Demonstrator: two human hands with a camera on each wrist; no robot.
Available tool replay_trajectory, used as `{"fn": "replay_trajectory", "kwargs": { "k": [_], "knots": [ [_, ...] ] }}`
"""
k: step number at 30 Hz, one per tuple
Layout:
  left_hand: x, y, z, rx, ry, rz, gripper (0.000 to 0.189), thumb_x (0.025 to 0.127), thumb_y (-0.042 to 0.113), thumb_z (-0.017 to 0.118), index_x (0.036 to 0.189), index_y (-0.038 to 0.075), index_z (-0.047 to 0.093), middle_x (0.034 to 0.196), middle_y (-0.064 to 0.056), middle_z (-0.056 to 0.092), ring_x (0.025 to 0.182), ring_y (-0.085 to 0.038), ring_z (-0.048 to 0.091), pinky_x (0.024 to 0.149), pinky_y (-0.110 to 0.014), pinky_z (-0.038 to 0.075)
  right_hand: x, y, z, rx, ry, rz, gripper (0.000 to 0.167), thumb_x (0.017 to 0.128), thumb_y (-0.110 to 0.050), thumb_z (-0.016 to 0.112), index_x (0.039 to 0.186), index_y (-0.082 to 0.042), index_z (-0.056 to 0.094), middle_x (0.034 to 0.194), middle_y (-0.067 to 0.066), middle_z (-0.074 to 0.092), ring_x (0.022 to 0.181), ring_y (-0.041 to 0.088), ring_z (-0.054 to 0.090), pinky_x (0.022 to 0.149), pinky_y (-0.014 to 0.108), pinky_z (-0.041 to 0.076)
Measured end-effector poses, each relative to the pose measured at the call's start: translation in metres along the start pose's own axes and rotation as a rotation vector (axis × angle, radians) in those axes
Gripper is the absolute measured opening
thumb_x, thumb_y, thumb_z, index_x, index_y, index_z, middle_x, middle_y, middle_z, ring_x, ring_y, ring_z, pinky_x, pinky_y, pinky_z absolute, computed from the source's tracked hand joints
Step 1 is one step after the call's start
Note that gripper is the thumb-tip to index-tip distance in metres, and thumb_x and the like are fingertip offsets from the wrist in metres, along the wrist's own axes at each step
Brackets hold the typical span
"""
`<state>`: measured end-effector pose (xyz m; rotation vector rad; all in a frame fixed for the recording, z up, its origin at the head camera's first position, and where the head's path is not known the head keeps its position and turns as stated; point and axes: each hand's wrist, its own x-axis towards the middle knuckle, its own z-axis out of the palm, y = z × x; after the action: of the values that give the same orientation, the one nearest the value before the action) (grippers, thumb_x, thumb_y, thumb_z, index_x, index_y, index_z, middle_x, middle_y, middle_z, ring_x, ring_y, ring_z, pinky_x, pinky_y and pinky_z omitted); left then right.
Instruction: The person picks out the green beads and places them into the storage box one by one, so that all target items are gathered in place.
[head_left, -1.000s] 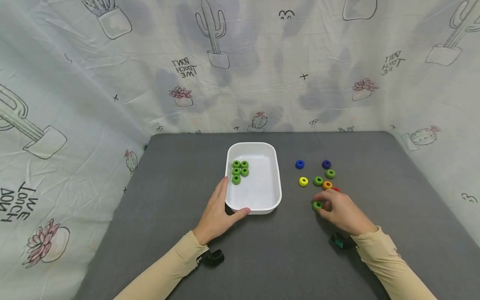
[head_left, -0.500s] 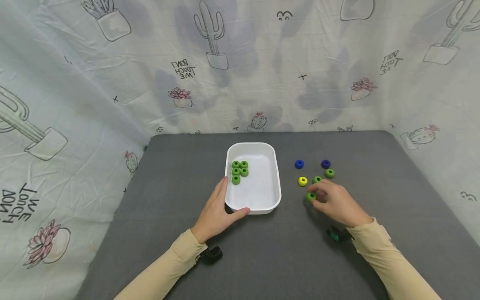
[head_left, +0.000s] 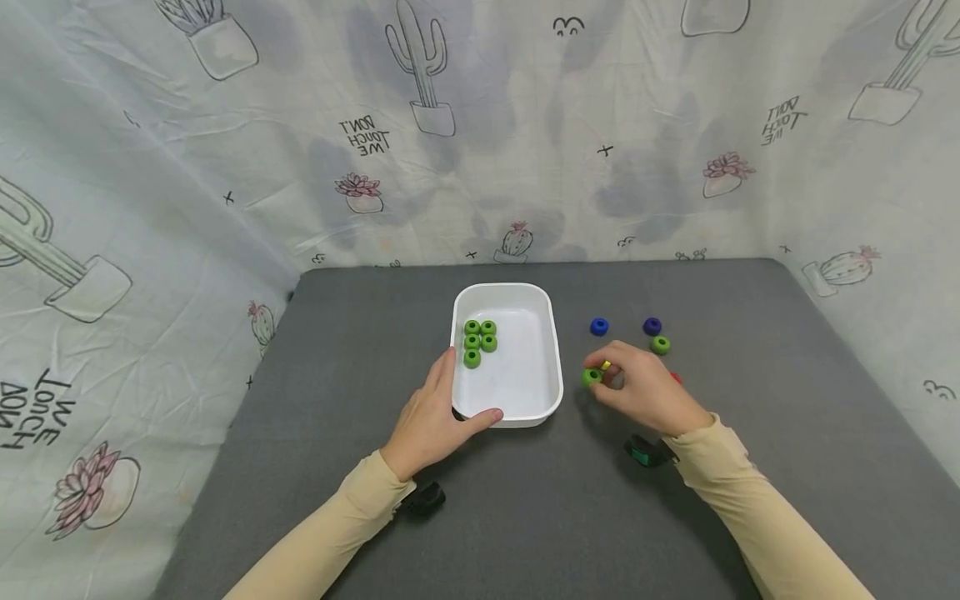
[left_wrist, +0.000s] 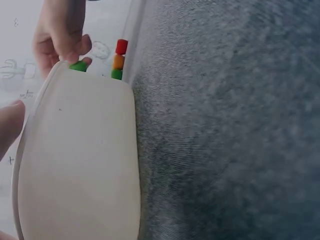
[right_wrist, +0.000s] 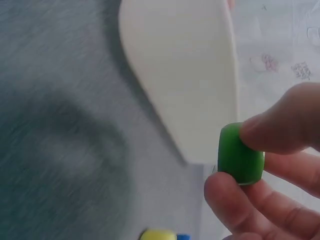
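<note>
A green bead (head_left: 591, 377) is pinched between the thumb and fingers of my right hand (head_left: 648, 390), above the table just right of the white tray (head_left: 521, 387). The right wrist view shows the same green bead (right_wrist: 237, 157) at the fingertips, with the tray wall (right_wrist: 185, 70) beyond. My left hand (head_left: 431, 421) rests at the tray's near left corner, fingers along its left side and thumb at the front rim. Several green beads (head_left: 472, 358) sit in the tray's left half. A yellow bead (head_left: 606, 365) shows partly behind my right fingers.
Right of the tray lie a blue bead (head_left: 599, 327), a dark blue bead (head_left: 652, 326) and another green bead (head_left: 660, 345). A red bead (head_left: 676, 377) is mostly hidden by my right hand. In the left wrist view, an orange bead (left_wrist: 118, 61) stands beside the red one.
My right hand has moved left toward the tray, carrying the pinched green bead off its earlier place near the other beads. The left hand and tray have stayed in place.
</note>
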<state>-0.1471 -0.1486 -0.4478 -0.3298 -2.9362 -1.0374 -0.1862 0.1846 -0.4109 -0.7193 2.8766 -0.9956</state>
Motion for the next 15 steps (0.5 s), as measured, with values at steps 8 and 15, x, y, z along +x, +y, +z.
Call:
{"fn": "replay_trajectory", "kwargs": {
  "k": [8,15],
  "knots": [
    [0.003,0.0,0.003,0.001,-0.005,-0.009,0.124,0.083,0.072,0.074,0.168,0.007,0.011,0.17,-0.01,0.025,0.122,-0.038,0.063,0.093,-0.055,0.054,0.022,-0.022,0.003,0.05,-0.005,-0.034,0.025,0.09,-0.008,0.077,0.115,-0.01,0.074,0.106,0.0,0.07,0.087,0.015,0.064,0.069,0.028,0.053],
    [0.003,0.0,0.005,-0.03,-0.04,-0.029,0.127,0.084,0.072,0.073,0.168,0.008,0.003,0.172,-0.01,0.02,0.134,-0.037,0.055,0.101,-0.055,0.051,0.038,-0.035,0.007,0.066,-0.016,-0.058,0.024,0.091,-0.011,0.078,0.115,-0.01,0.073,0.107,0.0,0.071,0.086,0.013,0.064,0.072,0.03,0.055]
  ]
}}
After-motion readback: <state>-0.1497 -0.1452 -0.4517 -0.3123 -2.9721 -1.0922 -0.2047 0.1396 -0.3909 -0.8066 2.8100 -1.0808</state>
